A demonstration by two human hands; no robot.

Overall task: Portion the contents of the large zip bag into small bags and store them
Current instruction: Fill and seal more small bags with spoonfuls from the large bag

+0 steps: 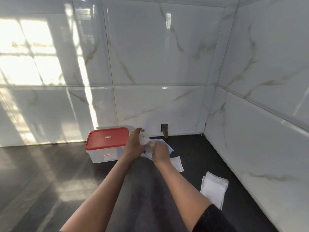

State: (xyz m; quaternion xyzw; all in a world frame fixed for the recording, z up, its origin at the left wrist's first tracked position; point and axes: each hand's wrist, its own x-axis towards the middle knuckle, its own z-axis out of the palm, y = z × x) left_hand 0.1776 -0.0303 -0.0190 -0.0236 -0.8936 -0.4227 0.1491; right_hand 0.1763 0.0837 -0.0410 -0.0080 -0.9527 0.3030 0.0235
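Note:
My left hand (133,144) holds a small clear bag (145,137) upright by its top, just right of the storage box. My right hand (160,150) is curled over the large zip bag (170,148), which has a blue seal and lies flat on the dark counter; what the fingers hold is hidden. A clear storage box (103,154) with a red lid (107,138) stands closed to the left of both hands. One small bag (177,163) lies flat just right of my right wrist. A stack of small bags (214,186) lies nearer, at the right.
The dark counter (50,181) runs into a corner of glossy white marble-tiled walls (158,56) at the back and right. A small cut-out hole (164,128) sits low in the back wall behind the hands. Sunlight patches fall on the left.

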